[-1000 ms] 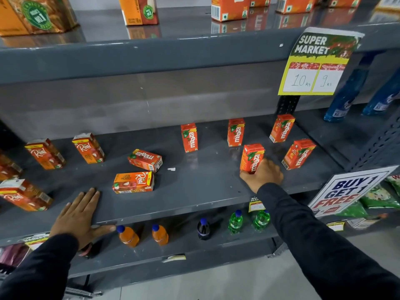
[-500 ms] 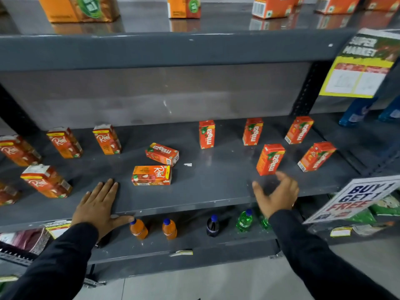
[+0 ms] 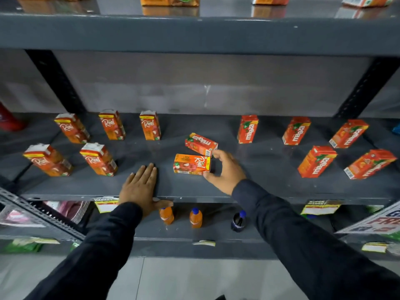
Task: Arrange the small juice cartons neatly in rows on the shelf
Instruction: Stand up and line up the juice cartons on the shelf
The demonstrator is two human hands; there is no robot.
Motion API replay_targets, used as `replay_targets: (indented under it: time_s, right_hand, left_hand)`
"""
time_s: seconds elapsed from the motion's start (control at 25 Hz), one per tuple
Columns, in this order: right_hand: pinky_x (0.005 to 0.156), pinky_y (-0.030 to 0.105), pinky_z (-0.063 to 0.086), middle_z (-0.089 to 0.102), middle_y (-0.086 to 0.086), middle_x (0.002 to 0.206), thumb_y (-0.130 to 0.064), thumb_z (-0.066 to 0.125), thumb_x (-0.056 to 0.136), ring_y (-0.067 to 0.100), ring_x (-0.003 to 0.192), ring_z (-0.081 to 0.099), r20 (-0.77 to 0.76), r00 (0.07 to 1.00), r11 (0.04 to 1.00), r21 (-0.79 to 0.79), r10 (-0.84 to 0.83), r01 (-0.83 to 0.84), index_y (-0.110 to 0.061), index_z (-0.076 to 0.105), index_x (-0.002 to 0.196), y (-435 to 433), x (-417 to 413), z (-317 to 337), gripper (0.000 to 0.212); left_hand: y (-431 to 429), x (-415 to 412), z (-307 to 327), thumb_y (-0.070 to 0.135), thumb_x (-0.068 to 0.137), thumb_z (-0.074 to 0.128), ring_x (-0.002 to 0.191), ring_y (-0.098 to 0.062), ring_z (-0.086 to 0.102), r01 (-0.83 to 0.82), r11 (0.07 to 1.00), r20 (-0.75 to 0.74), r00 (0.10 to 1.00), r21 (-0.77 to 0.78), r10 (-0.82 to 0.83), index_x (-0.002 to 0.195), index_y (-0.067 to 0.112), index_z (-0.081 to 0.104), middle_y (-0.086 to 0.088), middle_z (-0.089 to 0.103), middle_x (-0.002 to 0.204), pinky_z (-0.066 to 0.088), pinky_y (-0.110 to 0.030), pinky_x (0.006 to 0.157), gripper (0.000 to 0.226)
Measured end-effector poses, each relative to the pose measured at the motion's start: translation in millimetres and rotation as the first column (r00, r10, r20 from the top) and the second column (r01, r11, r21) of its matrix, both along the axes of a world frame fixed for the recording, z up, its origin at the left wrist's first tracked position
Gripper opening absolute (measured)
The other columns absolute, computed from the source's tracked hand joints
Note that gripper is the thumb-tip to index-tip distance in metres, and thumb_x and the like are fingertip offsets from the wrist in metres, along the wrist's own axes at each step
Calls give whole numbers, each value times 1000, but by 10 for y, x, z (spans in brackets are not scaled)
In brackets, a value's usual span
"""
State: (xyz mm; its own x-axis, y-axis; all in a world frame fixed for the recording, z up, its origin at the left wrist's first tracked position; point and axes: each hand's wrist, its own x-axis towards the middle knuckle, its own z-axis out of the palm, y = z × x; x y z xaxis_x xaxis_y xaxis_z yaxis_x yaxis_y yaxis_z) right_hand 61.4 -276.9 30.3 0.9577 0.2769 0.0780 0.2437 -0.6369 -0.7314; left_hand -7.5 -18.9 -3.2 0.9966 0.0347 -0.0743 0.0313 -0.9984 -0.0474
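On the grey metal shelf (image 3: 249,187), 5 upright red-and-orange "Real" juice cartons (image 3: 98,159) stand at the left in 2 rows, 3 behind and 2 in front. At the right, 5 upright orange "Maaza" juice cartons (image 3: 317,161) stand the same way, spaced well apart. Between the groups 2 cartons lie on their sides: a toppled orange "Real" carton (image 3: 191,163) nearer the front, and a toppled red "Maaza" carton (image 3: 200,144) just behind it, close enough that I cannot tell if they touch.

The right hand (image 3: 227,172) reaches in from the front, its fingers (image 3: 216,153) curled narrowly around the right end of the lying "Real" carton, thumb at the near corner and forefinger at the far corner. The left hand (image 3: 140,187) lies flat on the shelf near the front edge, fingers together and extended, holding nothing, thumb hooked over the lip.

Bare shelf shows between the 2 hands and behind the lying cartons up to the back wall. Below, small orange soft-drink bottles (image 3: 195,217) stand on the lower shelf.
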Motion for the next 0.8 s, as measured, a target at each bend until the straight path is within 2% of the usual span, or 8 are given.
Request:
replay_targets:
  time_s: [0.12,0.24,0.36,0.48,0.6,0.72,0.8]
  right_hand:
    - [97,32,43,51,6,132,-28,76,73,23,119,52,-42,998,996,-78,48,-51,-19,41,136,147,129,44,72]
    - [97,32,44,52,1,132,-33,76,71,21,117,54,-59,996,984,-161,73,-82,-25,39,138,179,128,2,77]
    - [97,35,45,50,0,129,-39,77,71,18,114,53,-62,998,996,-83,26,-31,-25,43,133,140,130,-8,72]
    - [97,39,47,52,4,127,-42,70,78,21,115,54,6,992,992,-18,-124,124,-22,47,128,115,280,3,58]
    - [97,39,45,53,9,133,-45,67,80,27,120,52,31,983,962,-201,-181,183,-15,44,134,210,547,98,65]
    - [84,34,46,60,10,127,-52,65,78,29,112,58,-87,978,906,-398,-192,142,-13,52,126,353,787,196,63]
    - [76,31,46,65,9,120,-54,67,75,29,104,62,-176,958,876,-466,-226,122,-16,57,117,421,874,191,58]
  left_hand:
    - [-1,16,18,93,59,34,144,-18,-8,3,1000,-9,1000,-1,-3,149,15,-7,1,-10,158,0,-40,118,126]
    - [17,20,-1,93,58,31,144,-19,-8,11,1000,-11,1000,-14,-11,149,16,-8,1,-10,158,1,-40,118,125]
    - [26,11,-5,93,57,28,144,-19,-8,19,1000,-1,1000,-15,-19,149,16,-8,0,-10,158,0,-40,118,125]
    - [29,5,-20,93,56,26,144,-20,-8,23,999,12,1000,-25,-23,149,16,-7,0,-9,158,0,-40,118,125]
    - [30,2,-22,93,58,28,144,-20,-8,26,999,15,1000,-35,-25,149,16,-7,0,-9,158,-1,-40,118,124]
    - [37,2,-22,94,58,26,144,-20,-9,33,999,18,999,-25,-32,149,16,-6,0,-9,158,-1,-40,118,124]
    - [53,12,-31,95,58,25,144,-20,-9,35,999,21,999,-25,-35,149,17,-6,0,-9,158,0,-41,118,124]
